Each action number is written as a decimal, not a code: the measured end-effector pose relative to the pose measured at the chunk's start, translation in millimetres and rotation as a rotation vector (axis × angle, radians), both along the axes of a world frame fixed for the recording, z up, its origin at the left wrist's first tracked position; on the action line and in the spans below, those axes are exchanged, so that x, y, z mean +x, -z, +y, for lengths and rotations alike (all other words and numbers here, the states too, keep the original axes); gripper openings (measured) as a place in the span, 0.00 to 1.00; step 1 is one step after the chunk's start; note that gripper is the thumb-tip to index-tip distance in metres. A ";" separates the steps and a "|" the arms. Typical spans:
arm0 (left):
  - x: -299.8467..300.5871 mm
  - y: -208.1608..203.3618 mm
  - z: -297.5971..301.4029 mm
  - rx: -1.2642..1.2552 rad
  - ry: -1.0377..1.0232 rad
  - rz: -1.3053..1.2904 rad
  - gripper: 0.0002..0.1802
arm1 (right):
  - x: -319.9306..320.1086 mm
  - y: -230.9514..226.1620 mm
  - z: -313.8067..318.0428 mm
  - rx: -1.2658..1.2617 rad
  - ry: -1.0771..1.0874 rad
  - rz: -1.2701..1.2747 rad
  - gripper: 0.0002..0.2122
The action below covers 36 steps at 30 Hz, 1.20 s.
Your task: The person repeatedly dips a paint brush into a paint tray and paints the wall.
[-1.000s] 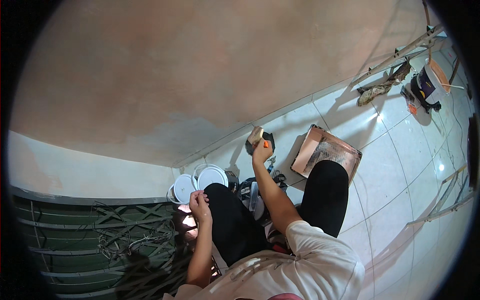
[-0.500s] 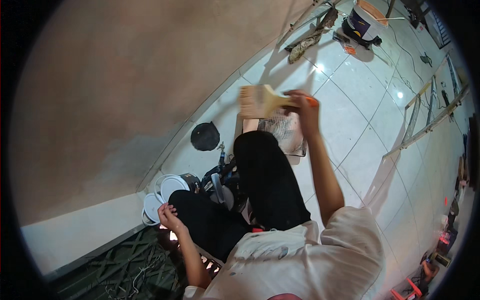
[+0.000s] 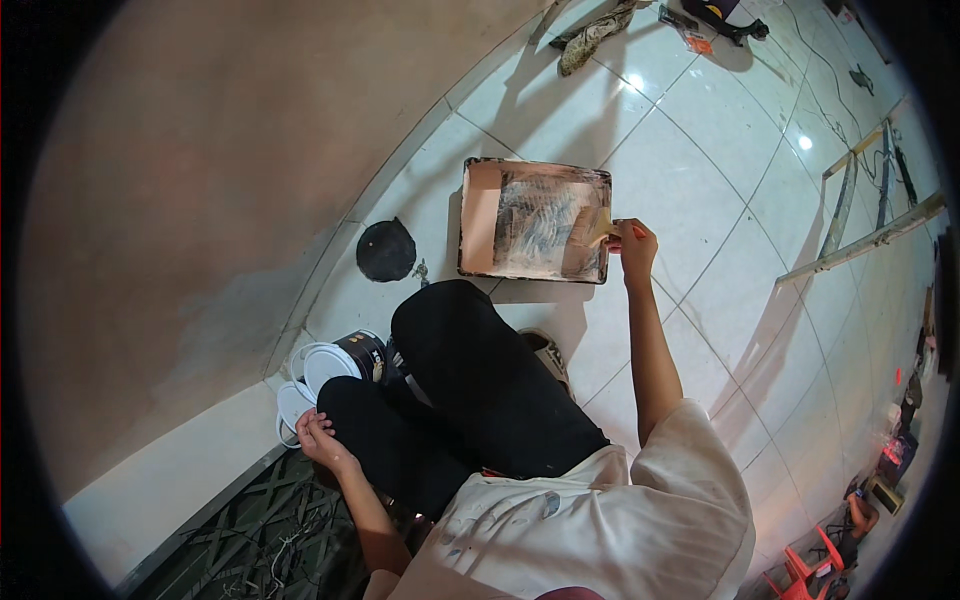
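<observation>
My right hand (image 3: pixel 634 248) is closed round the handle of a wide paintbrush (image 3: pixel 590 231). The brush's bristles rest in the right end of a paint tray (image 3: pixel 484 220), which lies on the floor ahead of my knees. Peach-coloured paint covers the tray's left end, and its ridged middle is streaked with paint and dark patches. Holding nothing, my left hand (image 3: pixel 325 445) hovers by my left knee with its fingers loosely curled and a little apart. Next to it stand white-lidded paint buckets (image 3: pixel 330 365), partly behind my knee.
A plastered wall (image 3: pixel 250 130) rises on the left. A black round piece (image 3: pixel 386 250) lies near its base. Beyond the tray are a rolled cloth (image 3: pixel 592 40) and a bucket's dark base (image 3: pixel 715 15). A ladder (image 3: pixel 860 240) lies at right; dark slatted metalwork (image 3: pixel 250 530) is at lower left.
My right hand has lowered the paintbrush from above the tray into its right end. The view has shifted, and my right knee now leaves the whole tray visible. My left hand stays by my knee.
</observation>
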<state>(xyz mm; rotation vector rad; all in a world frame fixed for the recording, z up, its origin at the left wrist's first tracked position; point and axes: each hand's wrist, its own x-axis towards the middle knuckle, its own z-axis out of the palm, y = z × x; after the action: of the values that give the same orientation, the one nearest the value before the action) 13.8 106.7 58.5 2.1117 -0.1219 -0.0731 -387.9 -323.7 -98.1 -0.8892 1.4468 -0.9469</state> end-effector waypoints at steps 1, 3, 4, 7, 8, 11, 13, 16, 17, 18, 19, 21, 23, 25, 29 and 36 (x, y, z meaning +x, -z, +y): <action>-1.8 0.8 -1.2 -0.001 0.011 -0.001 0.08 | 2.9 2.0 -0.6 0.001 0.000 0.028 0.10; -2.4 0.7 -2.9 -0.002 0.017 -0.005 0.09 | 17.7 9.0 -1.8 -0.005 0.004 -0.096 0.11; -2.9 -0.1 -4.7 0.002 0.018 -0.007 0.09 | 28.5 12.8 -1.5 -0.008 0.009 -0.217 0.11; -2.4 -0.9 -12.1 0.002 0.020 0.002 0.08 | 73.3 19.4 -5.9 -0.058 -0.147 -0.282 0.12; -1.7 -2.3 -12.1 0.006 0.018 0.014 0.08 | 88.5 16.6 -7.6 -0.054 -0.150 -0.284 0.12; 0.9 -1.0 -16.1 -0.013 0.041 0.002 0.08 | 122.6 14.9 -12.9 -0.026 -0.238 -0.159 0.12; -0.2 -1.0 -14.8 0.001 0.024 0.010 0.08 | 135.1 23.8 -13.6 -0.048 -0.265 -0.100 0.12; -0.2 -0.3 -15.4 0.015 0.008 0.023 0.08 | 145.1 35.4 -31.7 -0.072 -0.277 -0.029 0.11; -0.2 -0.9 -14.0 0.017 0.006 0.023 0.07 | 150.4 34.1 -34.2 -0.083 -0.271 0.003 0.11; -0.3 -0.5 -13.0 0.023 -0.001 0.025 0.07 | 155.2 32.8 -38.0 -0.122 -0.232 0.013 0.11; -0.1 -0.4 -12.8 0.021 0.011 0.018 0.08 | 156.7 34.4 -40.8 -0.117 -0.238 0.016 0.11; 0.0 -0.2 -14.2 0.022 0.020 0.017 0.08 | 154.9 36.6 -52.6 -0.139 -0.275 0.060 0.11; -1.5 -0.6 -15.7 0.012 0.023 0.020 0.08 | 148.6 43.2 -59.5 -0.200 -0.318 0.093 0.11; -1.3 -2.0 -16.4 -0.005 0.012 0.026 0.08 | 139.6 30.4 -63.6 -0.096 -0.301 -0.126 0.12; -1.2 -2.4 -18.6 -0.038 -0.004 0.045 0.08 | 99.9 -23.6 -60.8 0.059 -0.222 -0.510 0.15; -1.5 3.0 -31.6 -0.133 -0.021 0.041 0.08 | 40.1 -71.9 -70.1 0.077 -0.067 -1.285 0.13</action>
<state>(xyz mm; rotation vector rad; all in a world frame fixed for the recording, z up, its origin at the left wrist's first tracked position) 12.4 75.1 55.4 1.9775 -0.0782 -0.0937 -347.8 -393.8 -26.2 -0.1269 0.3308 -1.0727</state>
